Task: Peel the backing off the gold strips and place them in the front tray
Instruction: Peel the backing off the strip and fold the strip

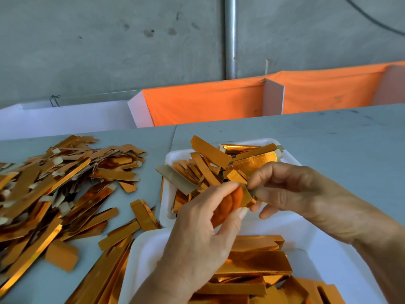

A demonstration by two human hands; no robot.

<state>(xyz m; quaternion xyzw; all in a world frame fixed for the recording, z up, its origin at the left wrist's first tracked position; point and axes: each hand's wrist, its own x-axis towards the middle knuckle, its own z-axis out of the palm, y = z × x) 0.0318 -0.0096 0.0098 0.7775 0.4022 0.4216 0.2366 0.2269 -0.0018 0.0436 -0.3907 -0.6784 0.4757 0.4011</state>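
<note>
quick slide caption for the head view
Both hands, left hand and right hand, pinch one shiny gold foil strip above two white foam trays of gold strips.

Grey concrete wall (109, 47), stained in patches, fills the upper field. A vertical metal pipe (231, 36) runs down the wall; a dark cable (377, 23) curves right of the pipe. Below the pipe, orange cloth (208, 104) hangs over white partition boards (272, 97). Nearest, below the cloth, a grey worktable (328, 137).
</note>
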